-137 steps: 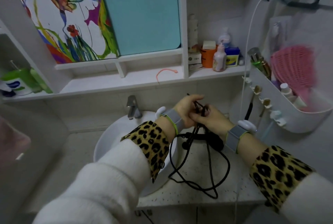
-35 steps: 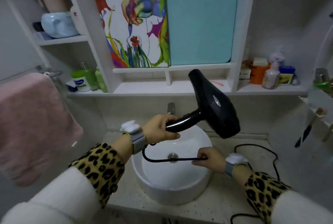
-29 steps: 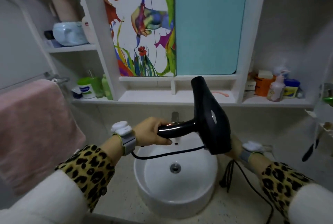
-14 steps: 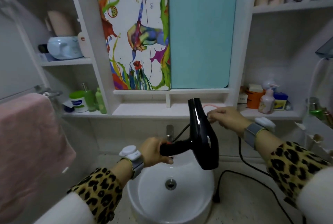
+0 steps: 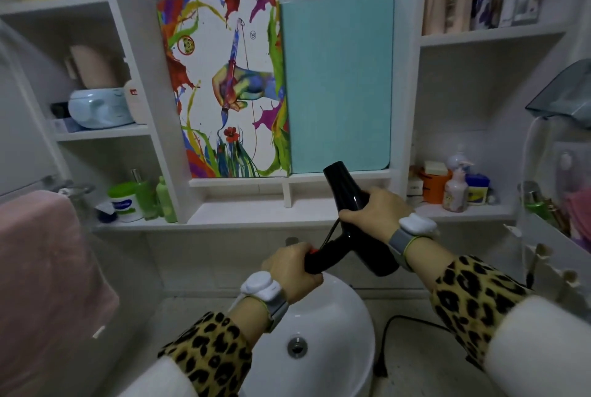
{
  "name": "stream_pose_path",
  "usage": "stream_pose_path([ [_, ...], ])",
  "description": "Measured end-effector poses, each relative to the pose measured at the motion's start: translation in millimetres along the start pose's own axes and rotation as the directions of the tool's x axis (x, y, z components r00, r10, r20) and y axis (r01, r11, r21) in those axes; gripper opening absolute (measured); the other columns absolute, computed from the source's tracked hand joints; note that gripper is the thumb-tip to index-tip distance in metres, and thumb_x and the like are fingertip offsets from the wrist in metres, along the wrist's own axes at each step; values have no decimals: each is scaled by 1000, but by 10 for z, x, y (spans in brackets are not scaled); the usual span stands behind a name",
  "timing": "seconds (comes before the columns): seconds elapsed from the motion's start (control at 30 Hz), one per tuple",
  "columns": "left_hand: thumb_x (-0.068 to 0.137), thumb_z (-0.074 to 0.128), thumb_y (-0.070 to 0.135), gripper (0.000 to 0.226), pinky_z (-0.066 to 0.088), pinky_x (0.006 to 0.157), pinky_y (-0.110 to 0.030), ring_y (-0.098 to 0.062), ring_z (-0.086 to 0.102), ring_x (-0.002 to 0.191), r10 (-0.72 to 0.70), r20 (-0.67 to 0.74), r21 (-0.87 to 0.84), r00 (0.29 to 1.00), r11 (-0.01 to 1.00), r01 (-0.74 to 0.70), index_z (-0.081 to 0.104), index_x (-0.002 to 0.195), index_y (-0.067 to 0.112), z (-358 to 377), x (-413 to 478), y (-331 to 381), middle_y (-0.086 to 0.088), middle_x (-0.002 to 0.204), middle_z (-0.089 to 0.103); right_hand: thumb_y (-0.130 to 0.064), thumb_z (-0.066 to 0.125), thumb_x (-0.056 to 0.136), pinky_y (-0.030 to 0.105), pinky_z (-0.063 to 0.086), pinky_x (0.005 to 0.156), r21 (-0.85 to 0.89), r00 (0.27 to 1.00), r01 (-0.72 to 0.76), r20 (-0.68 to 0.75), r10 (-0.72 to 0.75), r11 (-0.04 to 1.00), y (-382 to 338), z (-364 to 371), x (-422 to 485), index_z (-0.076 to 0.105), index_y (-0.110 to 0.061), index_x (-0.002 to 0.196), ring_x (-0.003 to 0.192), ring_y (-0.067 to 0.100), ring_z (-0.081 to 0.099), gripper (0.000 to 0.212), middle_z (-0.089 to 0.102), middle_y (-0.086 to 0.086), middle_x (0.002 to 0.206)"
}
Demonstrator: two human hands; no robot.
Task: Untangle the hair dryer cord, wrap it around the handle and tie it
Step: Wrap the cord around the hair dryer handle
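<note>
Half a second ago the right hand (image 5: 372,214) was raised clear of the hair dryer (image 5: 347,192), holding the cord (image 5: 381,361) out to the side. Now it lies on the dryer's barrel, above the far rim of the basin (image 5: 345,316). The left hand (image 5: 292,272) has kept its grip on the handle (image 5: 323,257).

The left hand's fingers are wrapped tight round the handle end, pressed together, holding the dryer in the air over the back of the basin. The right hand's fingers are curled over the barrel, close together. A taut stretch of cord runs from under its fingertips down to the handle, so it seems to pinch the cord against the barrel, though the contact itself is hidden.

There is one dryer and one cord, whose slack loops on the counter right of the basin. There are two hands and two wristbands (image 5: 263,289), one on each wrist.
</note>
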State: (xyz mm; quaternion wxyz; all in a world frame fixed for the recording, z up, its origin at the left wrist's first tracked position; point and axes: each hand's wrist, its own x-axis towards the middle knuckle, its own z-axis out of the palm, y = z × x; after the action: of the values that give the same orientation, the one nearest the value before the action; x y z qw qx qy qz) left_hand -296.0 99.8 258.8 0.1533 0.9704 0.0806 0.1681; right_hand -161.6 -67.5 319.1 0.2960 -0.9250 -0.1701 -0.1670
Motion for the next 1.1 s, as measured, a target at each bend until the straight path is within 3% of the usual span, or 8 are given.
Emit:
stream_pose_path([
  [0.1,64,61,42,21,35,55,-26,-22,56,76,-22,119,143,993,990,5,54,81,31,-117,160,70,0,97,54,-78,58,40,17,38,41,31,1000,14,-20,-13,999,-79,-18,25,56,-35,64,45,2,49,49,57,-15,55],
  [0.2,55,60,47,45,39,89,-49,-33,40,123,-16,181,325,983,945,-45,67,95,28,-121,291,76,-7,134,35,-78,59,42,17,38,43,28,993,100,-63,-98,995,-191,-40,-15,65,-37,85,50,7,56,60,65,-14,67],
  [0.27,54,63,45,50,31,103,-59,-31,21,142,10,231,247,973,967,-68,66,102,31,-116,321,40,-2,152,22,-78,58,43,17,36,45,16,983,148,-116,-145,989,-252,-84,-46,65,-38,93,58,11,58,64,68,-16,76],
  [0.37,57,70,32,35,56,76,-36,-24,62,103,21,303,-176,953,984,35,60,90,36,-123,294,-21,-8,114,61,-82,57,44,17,31,46,-7,965,202,-171,-200,979,-333,-161,-78,64,-40,95,64,12,57,67,63,-16,84],
  [0.5,61,71,27,30,44,49,-17,-4,59,62,15,300,-338,954,937,92,52,82,41,-58,203,-11,10,78,60,-81,56,45,22,34,52,-63,945,258,-190,-266,964,-372,-180,-99,61,-40,102,77,14,60,71,63,-14,95],
  [0.7,67,72,15,34,43,54,-25,-9,53,61,55,380,-454,923,881,134,56,94,27,-74,135,-8,3,80,51,-83,57,50,25,42,64,57,954,245,-189,-231,968,-390,-188,-113,62,-38,115,95,13,64,79,66,-16,108],
  [0.9,74,69,1,52,57,73,-34,-20,71,102,98,429,-682,898,686,251,53,121,19,6,31,-45,-4,119,68,-47,59,85,27,48,72,259,953,128,-300,-46,957,-378,-251,-11,73,-32,99,97,19,66,26,74,-11,102],
  [1.1,76,81,13,47,61,78,-40,-27,75,82,-20,328,-782,944,555,283,53,115,12,-17,-11,12,-21,106,68,-42,60,87,32,53,78,285,946,121,-323,-24,951,-395,-338,28,75,-29,98,96,23,67,23,75,-6,103],
])
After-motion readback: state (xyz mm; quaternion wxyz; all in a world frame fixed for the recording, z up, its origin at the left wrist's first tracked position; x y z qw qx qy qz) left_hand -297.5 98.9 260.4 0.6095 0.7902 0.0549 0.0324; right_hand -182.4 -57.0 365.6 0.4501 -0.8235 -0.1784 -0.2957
